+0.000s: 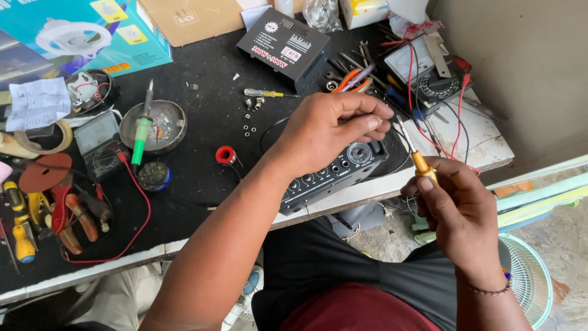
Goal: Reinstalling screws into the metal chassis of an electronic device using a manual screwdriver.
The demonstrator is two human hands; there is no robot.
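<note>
Left hand (331, 132), fingers curled shut, rests on a black rectangular audio unit with front knobs (334, 175) at the bench's near edge, partly hiding it. Right hand (456, 211) is closed around a yellow-handled screwdriver (416, 153), tip raised towards the left fingertips. Behind: a second black metal box with a red-and-white label (285, 46), a teal printed carton (79, 34), a grey analogue multimeter (422, 70), a round metal dish (153, 125).

Teal printed carton (86, 30) top left, brown cardboard box (190, 18) beside it
</note>
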